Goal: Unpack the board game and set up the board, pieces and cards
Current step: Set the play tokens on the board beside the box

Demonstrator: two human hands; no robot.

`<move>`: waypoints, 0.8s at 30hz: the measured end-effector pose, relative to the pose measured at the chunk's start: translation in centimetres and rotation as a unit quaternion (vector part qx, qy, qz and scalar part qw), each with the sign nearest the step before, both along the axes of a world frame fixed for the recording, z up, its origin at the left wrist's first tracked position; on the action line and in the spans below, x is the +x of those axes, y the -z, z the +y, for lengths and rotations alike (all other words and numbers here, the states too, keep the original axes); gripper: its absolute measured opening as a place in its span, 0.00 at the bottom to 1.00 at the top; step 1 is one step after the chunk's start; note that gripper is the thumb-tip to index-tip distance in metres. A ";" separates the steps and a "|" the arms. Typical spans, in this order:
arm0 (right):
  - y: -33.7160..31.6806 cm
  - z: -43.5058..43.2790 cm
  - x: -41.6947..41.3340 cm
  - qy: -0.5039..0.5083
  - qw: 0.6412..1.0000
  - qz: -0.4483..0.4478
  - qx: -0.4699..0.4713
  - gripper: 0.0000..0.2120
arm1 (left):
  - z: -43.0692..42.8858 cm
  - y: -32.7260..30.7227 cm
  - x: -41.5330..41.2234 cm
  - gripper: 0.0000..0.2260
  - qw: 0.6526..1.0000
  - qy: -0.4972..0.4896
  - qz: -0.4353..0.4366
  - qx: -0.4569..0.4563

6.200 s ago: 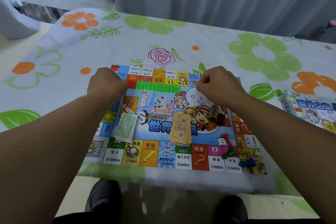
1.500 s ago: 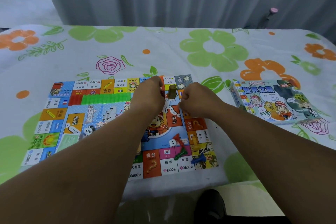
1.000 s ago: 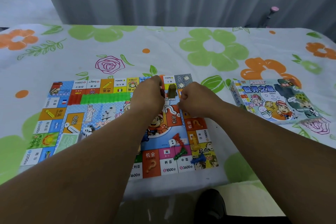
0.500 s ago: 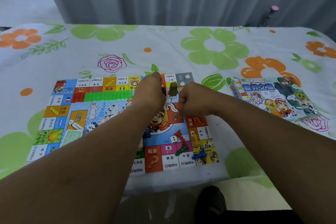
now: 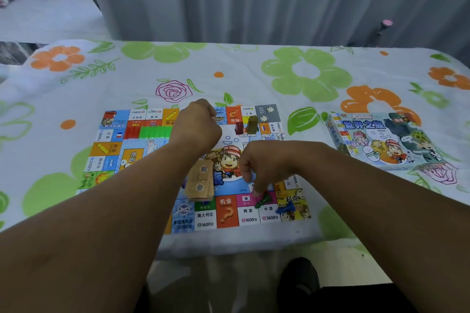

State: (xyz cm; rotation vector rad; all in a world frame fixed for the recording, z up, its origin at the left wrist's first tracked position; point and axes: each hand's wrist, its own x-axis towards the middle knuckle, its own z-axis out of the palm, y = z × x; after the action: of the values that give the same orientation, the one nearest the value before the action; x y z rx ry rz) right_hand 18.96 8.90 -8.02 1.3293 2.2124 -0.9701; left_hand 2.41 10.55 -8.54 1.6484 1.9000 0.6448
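Observation:
The colourful game board (image 5: 226, 213) lies flat on the table in front of me. My left hand (image 5: 197, 128) hovers in a curled fist over the board's far edge; I cannot see whether it holds anything. Just right of it stand a dark red piece (image 5: 239, 127) and an olive piece (image 5: 252, 124). My right hand (image 5: 262, 166) reaches down near the front right corner, fingertips pinching a white and red piece (image 5: 251, 187). A green pawn (image 5: 263, 201), a blue pawn (image 5: 286, 208) and a yellow pawn (image 5: 279, 187) lie beside it. A tan card stack (image 5: 199, 181) sits mid-board.
A row of green houses (image 5: 155, 131) and red houses (image 5: 132, 132) lines the board's far left side. The game box (image 5: 381, 140) lies to the right on the flowered tablecloth (image 5: 305, 76). A grey curtain hangs behind the table; my shoes show under its front edge.
My right hand has come back from the olive piece to the pieces near the front right corner. The dark red piece now stands free beside the olive one; my left hand has shifted slightly left.

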 end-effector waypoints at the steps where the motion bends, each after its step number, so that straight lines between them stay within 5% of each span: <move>1: 0.0 0.0 -0.1 -0.001 1.000 -0.007 0.005 0.11 | -0.1 -0.2 -0.3 0.14 1.000 -0.006 -0.004 -0.001; 15: -0.3 0.3 -0.3 0.012 0.999 0.007 0.041 0.07 | -0.1 -0.6 -1.5 0.14 0.999 -0.043 -0.018 0.000; 24: -0.3 3.8 -2.9 0.089 0.929 0.069 0.352 0.07 | 0.2 0.1 -3.3 0.14 0.997 -0.072 -0.012 0.004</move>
State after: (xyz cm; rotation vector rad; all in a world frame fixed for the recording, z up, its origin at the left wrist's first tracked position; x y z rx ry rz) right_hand 16.03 12.68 -7.69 1.8252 2.7198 -0.3080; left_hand -0.85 10.74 -8.67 1.5118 2.0136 0.7274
